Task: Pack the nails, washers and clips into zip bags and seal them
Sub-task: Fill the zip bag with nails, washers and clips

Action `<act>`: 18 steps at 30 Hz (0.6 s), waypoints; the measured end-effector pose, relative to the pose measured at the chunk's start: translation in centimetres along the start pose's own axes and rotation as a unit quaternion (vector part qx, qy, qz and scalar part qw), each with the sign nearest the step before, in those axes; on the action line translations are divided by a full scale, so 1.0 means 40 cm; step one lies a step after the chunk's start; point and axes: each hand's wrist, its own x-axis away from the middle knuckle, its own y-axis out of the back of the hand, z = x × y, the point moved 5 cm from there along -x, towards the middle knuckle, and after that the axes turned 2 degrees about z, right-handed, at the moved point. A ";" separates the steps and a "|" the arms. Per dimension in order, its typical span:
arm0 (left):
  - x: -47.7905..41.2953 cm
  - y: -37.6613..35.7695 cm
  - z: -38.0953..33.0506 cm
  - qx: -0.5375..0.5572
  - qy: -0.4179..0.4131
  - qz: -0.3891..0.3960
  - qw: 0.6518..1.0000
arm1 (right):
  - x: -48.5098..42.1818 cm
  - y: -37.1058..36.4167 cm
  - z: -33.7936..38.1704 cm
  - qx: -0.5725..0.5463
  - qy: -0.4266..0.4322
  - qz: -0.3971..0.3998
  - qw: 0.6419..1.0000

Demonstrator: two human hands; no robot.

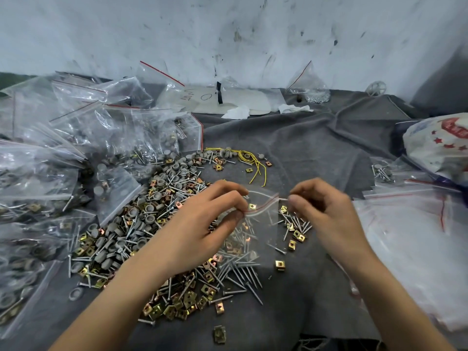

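Note:
A small clear zip bag with a red line along its mouth hangs between my hands over the grey cloth. My left hand pinches the left end of the bag's mouth. My right hand pinches the right end. Through the plastic I see nails and a brass clip, but whether they lie inside the bag or under it is unclear. Below and to the left spreads a loose heap of nails, brass clips and grey washers.
Filled zip bags pile up along the left side. A stack of empty zip bags lies on the right, under a printed white plastic bag. Yellow wire, paper and another bag sit near the stained wall.

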 end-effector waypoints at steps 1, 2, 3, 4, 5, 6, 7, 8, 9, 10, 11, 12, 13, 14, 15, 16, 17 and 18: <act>-0.001 -0.002 -0.001 -0.002 0.000 0.001 1.000 | -0.001 0.017 0.024 -0.032 0.010 -0.016 0.999; -0.003 -0.005 -0.002 -0.004 0.001 0.002 1.000 | 0.000 0.033 0.051 -0.058 0.022 -0.029 0.998; -0.004 -0.008 -0.003 -0.007 0.002 0.004 1.000 | 0.001 0.045 0.076 -0.080 0.033 -0.038 0.996; -0.007 -0.011 -0.006 -0.008 0.001 0.005 1.000 | 0.004 0.053 0.101 -0.092 0.044 -0.040 0.994; -0.010 -0.015 -0.009 -0.009 -0.002 0.007 1.000 | 0.006 0.056 0.123 -0.093 0.054 -0.036 0.994; -0.013 -0.019 -0.014 -0.009 -0.008 0.011 1.000 | 0.007 0.055 0.143 -0.085 0.063 -0.026 0.994; -0.017 -0.023 -0.020 -0.009 -0.014 0.016 1.000 | 0.008 0.050 0.159 -0.072 0.070 -0.012 0.995; -0.019 -0.027 -0.026 -0.009 -0.019 0.020 1.000 | 0.007 0.041 0.172 -0.052 0.075 0.006 0.996; -0.022 -0.030 -0.031 -0.010 -0.022 0.025 0.999 | 0.004 0.032 0.180 -0.019 0.079 0.025 0.996; -0.025 -0.034 -0.035 -0.012 -0.024 0.030 0.999 | 0.001 0.024 0.184 0.024 0.081 0.043 0.996; -0.027 -0.038 -0.038 -0.013 -0.025 0.033 0.999 | -0.004 0.016 0.185 0.067 0.083 0.058 0.993; -0.029 -0.039 -0.039 -0.014 -0.025 0.034 0.999 | -0.009 0.007 0.185 0.099 0.082 0.074 0.989; -0.029 -0.039 -0.039 -0.014 -0.025 0.033 0.999 | -0.010 0.002 0.183 0.113 0.080 0.088 0.986; -0.030 -0.039 -0.039 -0.014 -0.026 0.031 0.999 | -0.010 0.001 0.183 0.114 0.083 0.093 0.986; -0.030 -0.038 -0.038 -0.012 -0.024 0.029 0.999 | -0.010 0.004 0.181 0.103 0.086 0.088 0.987; -0.030 -0.036 -0.035 -0.009 -0.022 0.026 0.999 | -0.009 0.012 0.176 0.087 0.087 0.073 0.990; -0.029 -0.034 -0.033 -0.007 -0.020 0.022 1.000 | -0.010 0.024 0.165 0.078 0.085 0.049 0.992; -0.028 -0.031 -0.030 -0.005 -0.017 0.017 1.000 | -0.012 0.038 0.147 0.076 0.075 0.020 0.994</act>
